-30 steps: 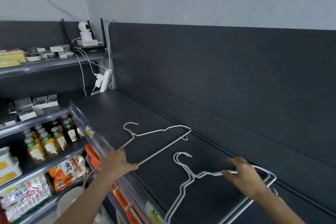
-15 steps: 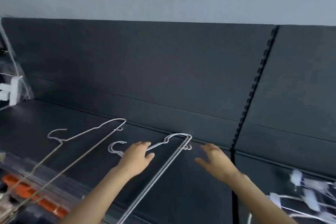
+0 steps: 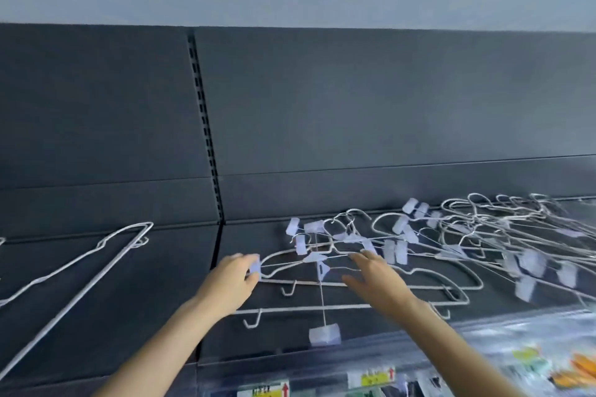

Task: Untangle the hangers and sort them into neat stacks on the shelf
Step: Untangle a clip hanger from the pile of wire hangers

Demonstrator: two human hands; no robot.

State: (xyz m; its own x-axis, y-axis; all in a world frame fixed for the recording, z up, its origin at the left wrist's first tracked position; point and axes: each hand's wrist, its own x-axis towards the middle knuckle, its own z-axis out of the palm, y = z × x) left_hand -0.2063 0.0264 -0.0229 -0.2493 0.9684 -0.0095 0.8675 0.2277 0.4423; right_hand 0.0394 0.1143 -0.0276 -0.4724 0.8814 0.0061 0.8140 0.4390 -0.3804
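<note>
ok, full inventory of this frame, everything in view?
tangled hangers: many, white wire with pale clips, shelf centre to right
stacked hangers: about two, white, shelf left
shelf: one, dark grey, across frame
back panels: two, dark grey, behind shelf
slotted upright: one, black, left of centre
price labels: at least two, white and yellow, bottom edge
left hand: one, at a clip on pile's left end, grip unclear
right hand: one, fingers spread over pile

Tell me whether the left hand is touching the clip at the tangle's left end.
Touching. The head view shows the left hand pinching the clip, with no gap between them, though the picture is blurred.
</note>
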